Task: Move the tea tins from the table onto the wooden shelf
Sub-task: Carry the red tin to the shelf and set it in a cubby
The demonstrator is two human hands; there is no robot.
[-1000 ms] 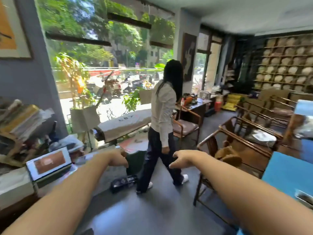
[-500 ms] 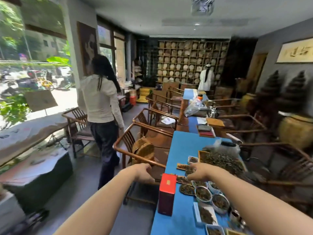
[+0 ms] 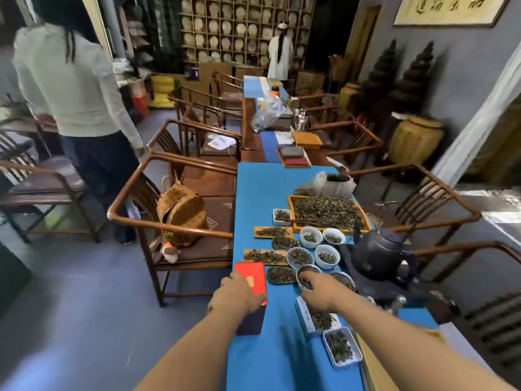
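Red-topped tea tin [image 3: 251,280], seemingly upright, at blue table [image 3: 262,359] left edge

Long table w/ blue cloth [image 3: 262,187] runs away from camera. Near its left edge a red-topped tea tin [image 3: 251,277] stands upright; left hand [image 3: 239,292] sits on top of it, fingers curled over the lid, grip not clear. Right hand [image 3: 320,289] hangs over small bowls of tea leaves [image 3: 327,256], fingers down, holding nothing visible. Tray of loose leaves [image 3: 328,213] behind bowls; dark teapot [image 3: 376,253] at right. Wooden chair [image 3: 169,218] left of table w/ brown bag [image 3: 181,210] on seat. Person in white top [image 3: 70,80] stands at left, back to camera. Grid shelf [image 3: 239,26] on far wall.
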